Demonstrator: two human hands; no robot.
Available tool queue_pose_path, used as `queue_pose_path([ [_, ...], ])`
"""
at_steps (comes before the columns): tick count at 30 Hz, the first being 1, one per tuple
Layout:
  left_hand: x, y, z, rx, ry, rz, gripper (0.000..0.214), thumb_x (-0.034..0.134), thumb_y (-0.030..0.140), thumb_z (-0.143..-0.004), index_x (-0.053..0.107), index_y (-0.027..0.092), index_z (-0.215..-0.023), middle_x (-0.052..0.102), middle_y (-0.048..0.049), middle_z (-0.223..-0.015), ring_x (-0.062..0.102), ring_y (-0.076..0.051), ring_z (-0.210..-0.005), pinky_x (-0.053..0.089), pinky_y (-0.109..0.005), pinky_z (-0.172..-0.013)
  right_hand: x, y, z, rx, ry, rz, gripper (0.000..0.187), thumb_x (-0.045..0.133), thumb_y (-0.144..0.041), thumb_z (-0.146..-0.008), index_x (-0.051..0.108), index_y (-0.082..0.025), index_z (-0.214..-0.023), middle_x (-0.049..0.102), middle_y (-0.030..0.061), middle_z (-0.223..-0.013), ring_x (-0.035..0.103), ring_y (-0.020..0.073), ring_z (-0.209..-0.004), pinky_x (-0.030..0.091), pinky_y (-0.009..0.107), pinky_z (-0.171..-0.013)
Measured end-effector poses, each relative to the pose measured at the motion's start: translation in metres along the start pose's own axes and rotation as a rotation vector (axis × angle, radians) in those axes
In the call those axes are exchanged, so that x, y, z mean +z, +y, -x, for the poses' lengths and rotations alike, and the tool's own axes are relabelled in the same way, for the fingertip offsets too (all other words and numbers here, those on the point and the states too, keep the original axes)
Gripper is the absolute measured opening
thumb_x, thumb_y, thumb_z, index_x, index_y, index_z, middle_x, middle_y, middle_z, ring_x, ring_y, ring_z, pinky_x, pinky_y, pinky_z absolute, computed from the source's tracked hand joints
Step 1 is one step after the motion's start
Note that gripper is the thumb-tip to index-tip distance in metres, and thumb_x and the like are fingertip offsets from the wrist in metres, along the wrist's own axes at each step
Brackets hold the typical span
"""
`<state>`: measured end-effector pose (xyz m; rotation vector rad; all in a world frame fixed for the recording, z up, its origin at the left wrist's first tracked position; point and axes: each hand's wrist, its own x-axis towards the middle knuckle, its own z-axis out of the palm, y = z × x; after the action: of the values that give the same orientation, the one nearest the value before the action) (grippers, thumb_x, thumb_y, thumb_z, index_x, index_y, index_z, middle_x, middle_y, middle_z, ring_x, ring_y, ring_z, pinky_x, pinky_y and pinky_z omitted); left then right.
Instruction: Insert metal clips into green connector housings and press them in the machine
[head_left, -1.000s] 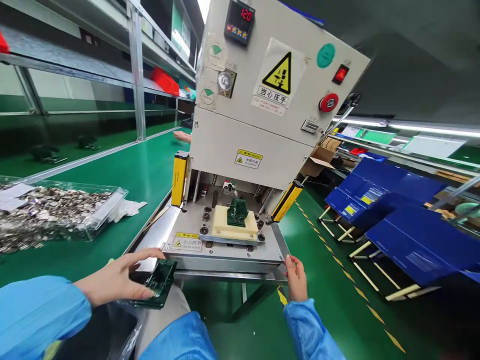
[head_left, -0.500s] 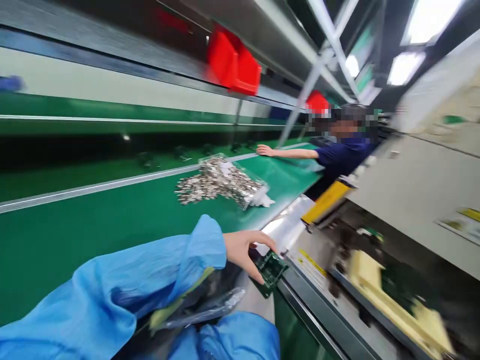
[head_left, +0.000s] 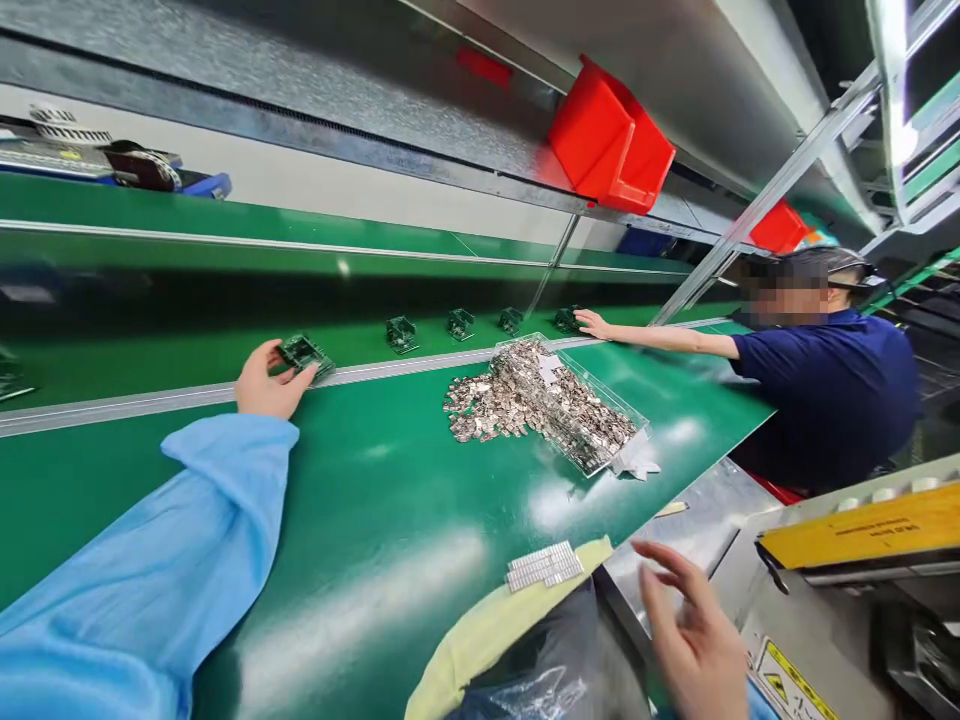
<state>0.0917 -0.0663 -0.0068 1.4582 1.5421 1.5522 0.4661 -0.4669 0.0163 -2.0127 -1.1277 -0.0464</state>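
My left hand (head_left: 268, 383), in a light blue sleeve, reaches out across the green bench and grips a small green circuit part (head_left: 304, 352) at the edge of the conveyor belt (head_left: 187, 330). Several like parts (head_left: 402, 333) sit in a row on the belt to its right. My right hand (head_left: 694, 635) hovers low at the bottom right with fingers spread and nothing in it, near the press machine's yellow guard (head_left: 862, 525).
A clear tray of small metal pieces (head_left: 547, 400) lies on the bench. A strip of metal pieces (head_left: 544, 565) rests near the front edge. A co-worker in dark blue (head_left: 825, 385) reaches a hand (head_left: 596, 323) to the belt. Red bins (head_left: 611, 140) hang overhead.
The view swung left from the press to the bench. My left hand carried the green part from my lap out to the belt. My right hand left the press edge and opened.
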Motion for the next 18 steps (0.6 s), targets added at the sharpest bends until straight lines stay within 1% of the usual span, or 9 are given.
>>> queue_pose_path([
  [3,0.025,-0.009,-0.028,0.019,-0.036,-0.047,0.08,0.076,0.036,-0.064,0.046,0.012,-0.133,0.056,-0.0172,-0.128,0.058,-0.033,-0.116,0.05,-0.045,-0.099,0.045,-0.045,-0.047,-0.133,-0.253,-0.083,0.034,0.049,-0.046,-0.088,0.063,-0.023,-0.109,0.07,0.0082,-0.099,0.065,0.0285,-0.091,0.054,0.043,-0.081],
  [5,0.042,-0.012,-0.042,0.027,-0.072,-0.069,0.079,0.076,0.031,-0.064,0.045,0.011,-0.134,0.059,-0.0185,-0.126,0.058,-0.034,-0.115,0.05,-0.047,-0.098,0.074,-0.066,-0.076,-0.214,-0.407,-0.065,0.032,0.047,-0.041,-0.089,0.064,-0.022,-0.109,0.071,0.0068,-0.093,0.067,0.026,-0.086,0.055,0.038,-0.077],
  [7,0.053,-0.015,-0.049,0.038,-0.103,-0.082,0.079,0.076,0.028,-0.065,0.044,0.012,-0.136,0.059,-0.0184,-0.126,0.057,-0.035,-0.117,0.049,-0.048,-0.099,0.103,-0.081,-0.102,-0.257,-0.485,-0.007,0.031,0.046,-0.036,-0.089,0.066,-0.021,-0.107,0.071,0.0056,-0.087,0.067,0.0242,-0.08,0.055,0.035,-0.072],
  [9,0.051,-0.018,-0.053,0.06,-0.099,-0.101,0.078,0.076,0.026,-0.065,0.044,0.015,-0.135,0.054,-0.0168,-0.132,0.051,-0.035,-0.124,0.043,-0.049,-0.104,0.131,-0.091,-0.127,-0.291,-0.508,0.105,0.029,0.046,-0.03,-0.089,0.068,-0.021,-0.105,0.071,0.0047,-0.083,0.067,0.0226,-0.076,0.054,0.032,-0.071],
  [11,0.03,-0.023,-0.054,0.124,-0.003,-0.171,0.074,0.076,0.026,-0.066,0.045,0.017,-0.133,0.043,-0.0158,-0.142,0.04,-0.035,-0.133,0.034,-0.049,-0.111,0.154,-0.1,-0.146,-0.339,-0.51,0.22,0.029,0.047,-0.025,-0.086,0.07,-0.021,-0.103,0.07,0.0053,-0.083,0.067,0.0226,-0.077,0.052,0.032,-0.073],
  [12,0.013,-0.025,-0.055,0.158,0.077,-0.226,0.072,0.075,0.025,-0.067,0.045,0.017,-0.132,0.036,-0.0159,-0.146,0.034,-0.035,-0.136,0.03,-0.049,-0.114,0.164,-0.104,-0.153,-0.369,-0.508,0.261,0.028,0.048,-0.024,-0.084,0.071,-0.022,-0.1,0.069,0.0061,-0.084,0.066,0.0232,-0.077,0.051,0.033,-0.073],
  [14,-0.03,-0.028,-0.058,0.178,0.254,-0.349,0.07,0.073,0.023,-0.069,0.042,0.016,-0.132,0.026,-0.0178,-0.15,0.023,-0.036,-0.141,0.024,-0.053,-0.114,0.18,-0.111,-0.163,-0.427,-0.505,0.269,0.025,0.05,-0.027,-0.08,0.073,-0.024,-0.09,0.068,0.008,-0.081,0.066,0.0252,-0.074,0.05,0.035,-0.07],
  [16,-0.078,-0.033,-0.062,0.077,0.403,-0.42,0.073,0.071,0.023,-0.071,0.036,0.015,-0.135,0.018,-0.0205,-0.152,0.016,-0.037,-0.142,0.022,-0.057,-0.113,0.194,-0.108,-0.171,-0.488,-0.507,0.247,0.023,0.049,-0.031,-0.076,0.072,-0.027,-0.075,0.064,0.0081,-0.068,0.063,0.0258,-0.064,0.049,0.037,-0.062],
  [18,-0.121,-0.038,-0.068,-0.051,0.518,-0.441,0.077,0.07,0.025,-0.073,0.03,0.013,-0.138,0.012,-0.023,-0.153,0.012,-0.037,-0.143,0.021,-0.057,-0.112,0.21,-0.095,-0.182,-0.543,-0.496,0.216,0.028,0.043,-0.033,-0.074,0.07,-0.026,-0.069,0.063,0.0093,-0.064,0.062,0.028,-0.058,0.048,0.041,-0.057],
])
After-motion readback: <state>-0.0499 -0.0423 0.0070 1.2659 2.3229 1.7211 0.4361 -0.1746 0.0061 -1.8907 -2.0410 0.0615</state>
